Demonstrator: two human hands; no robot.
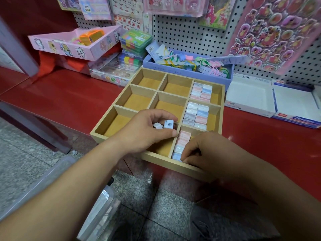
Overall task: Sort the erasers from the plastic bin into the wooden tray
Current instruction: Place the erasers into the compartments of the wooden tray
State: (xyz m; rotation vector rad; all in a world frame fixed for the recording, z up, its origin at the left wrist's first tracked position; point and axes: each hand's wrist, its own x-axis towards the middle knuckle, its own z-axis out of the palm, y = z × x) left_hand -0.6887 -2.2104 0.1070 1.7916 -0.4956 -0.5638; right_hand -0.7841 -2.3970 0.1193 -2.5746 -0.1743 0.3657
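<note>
Now, left hand (144,133) cupping two erasers (168,124) over wooden tray (104,122), right hand (208,150) pinching blue eraser (175,156)

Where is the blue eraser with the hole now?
Head view, centre: the left hand holds the blue eraser above the wooden tray's near middle compartment.

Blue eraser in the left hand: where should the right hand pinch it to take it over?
Probably by its upper end, pinching the two side faces and coming from above. The blue eraser stands up in the left hand with its square face showing. The thumb below and the fingers beyond block the other approaches.
</note>
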